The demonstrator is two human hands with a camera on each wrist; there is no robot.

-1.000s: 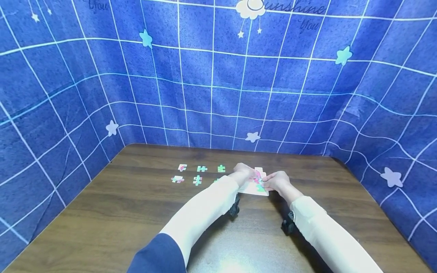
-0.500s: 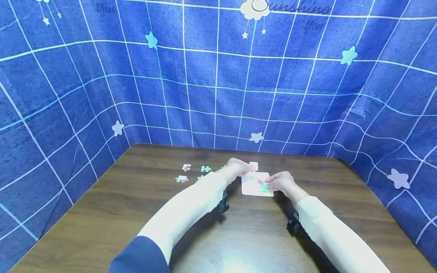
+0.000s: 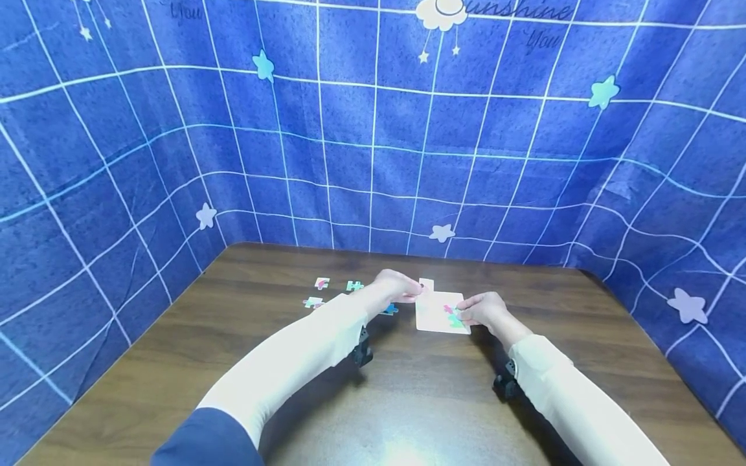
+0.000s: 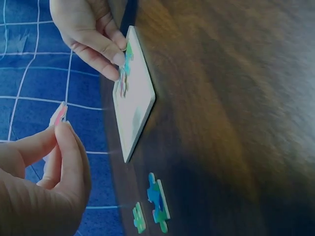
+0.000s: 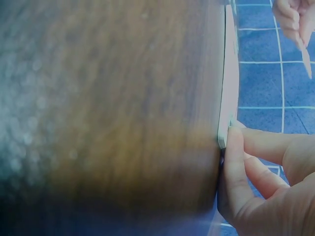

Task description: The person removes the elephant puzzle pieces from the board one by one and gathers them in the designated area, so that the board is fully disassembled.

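Observation:
My left hand (image 3: pixel 398 287) is raised off the table, left of and behind the white puzzle board (image 3: pixel 431 320). Between its thumb and fingers it pinches a pale jigsaw piece (image 3: pixel 427 283) with a pink patch, which the left wrist view shows edge-on. My right hand (image 3: pixel 485 309) is at the board's right side. Its thumb and fingertips meet at the joined pink, blue and green jigsaw pieces (image 4: pixel 126 66) by the right edge, partly covering them. In the right wrist view the thumb and fingertips (image 5: pixel 236 129) sit close to the board's corner.
Several loose jigsaw pieces lie on the wooden table (image 3: pixel 384 388) left of the board, including a pink-and-white piece (image 3: pixel 322 283), a green-blue piece (image 3: pixel 354 285) and a blue piece (image 4: pixel 157 199). The left arm hides some. A blue gridded curtain (image 3: pixel 350 129) surrounds the table.
My left hand has moved left and up from the board with the pale jigsaw piece, uncovering more white surface. The right hand stays at the board's right side. The head view has shifted slightly.

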